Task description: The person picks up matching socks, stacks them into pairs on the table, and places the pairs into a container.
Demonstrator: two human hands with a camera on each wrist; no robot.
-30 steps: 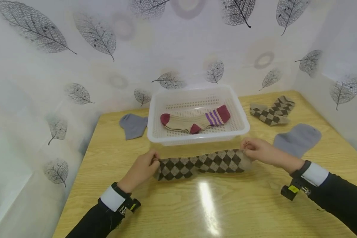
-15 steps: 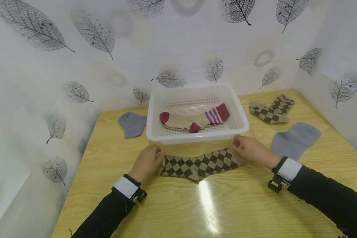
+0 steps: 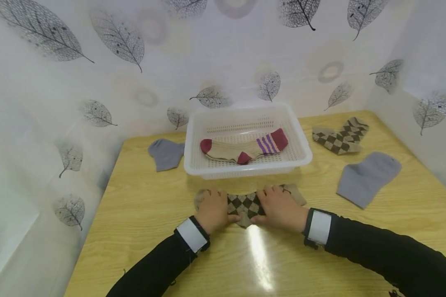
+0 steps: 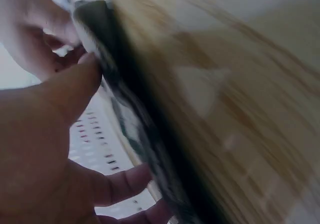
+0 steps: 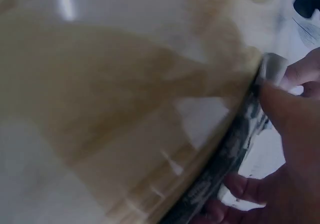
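A beige sock with dark argyle diamonds (image 3: pixel 245 204) lies lengthwise on the wooden table, its toe and cuff ends showing beyond the hands. Across its left half rests my left hand (image 3: pixel 213 210), fingers on the far edge and thumb spread toward the heel. My right hand (image 3: pixel 282 208) presses on the other half in the same way, thumb pointing inward. In the left wrist view the thumb and fingertips touch the sock's side (image 4: pixel 135 119). Close up in the right wrist view, the sock (image 5: pixel 225 154) lies flat under the spread thumb and fingers.
Behind the hands stands a white plastic basket (image 3: pixel 197 171) holding a tan sock (image 3: pixel 226 151) with maroon ends and purple stripes. A grey sock (image 3: pixel 166 154) lies left of it. Another argyle sock (image 3: pixel 338 140) and a grey sock (image 3: pixel 369 177) lie to the right. Leaf-patterned walls border the table.
The argyle sock, stretched between both hands, has been laid down on the table. Both hands have released its ends and moved inward onto its middle.
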